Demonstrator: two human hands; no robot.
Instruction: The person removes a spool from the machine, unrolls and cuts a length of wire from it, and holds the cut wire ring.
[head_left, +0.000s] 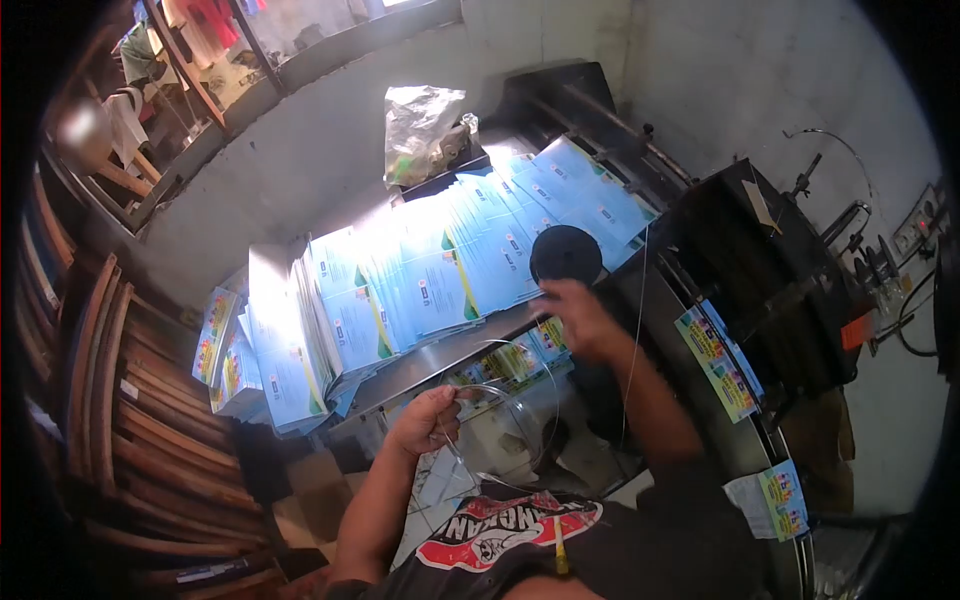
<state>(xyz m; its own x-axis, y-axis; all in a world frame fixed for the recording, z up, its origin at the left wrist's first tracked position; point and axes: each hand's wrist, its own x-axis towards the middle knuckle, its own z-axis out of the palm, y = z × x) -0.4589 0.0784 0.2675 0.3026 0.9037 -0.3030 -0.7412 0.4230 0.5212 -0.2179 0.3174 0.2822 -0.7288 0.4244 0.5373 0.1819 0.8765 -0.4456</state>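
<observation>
Booklet stacks (pixel 420 270) fill the shelf; black spool (pixel 566 254) and machine (pixel 770 270) crowd the right; gap open below shelf.

Booklets (pixel 440 270) (fanned) on metal bench (pixel 440 355)

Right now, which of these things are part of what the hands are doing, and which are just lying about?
In use:
left hand, pinching the wire loop
right hand, by the black spool
thin wire hanging past the right arm

Lying about:
blue booklets fanned on the table
plastic bag
leaflets on the machine
wooden slats
</observation>
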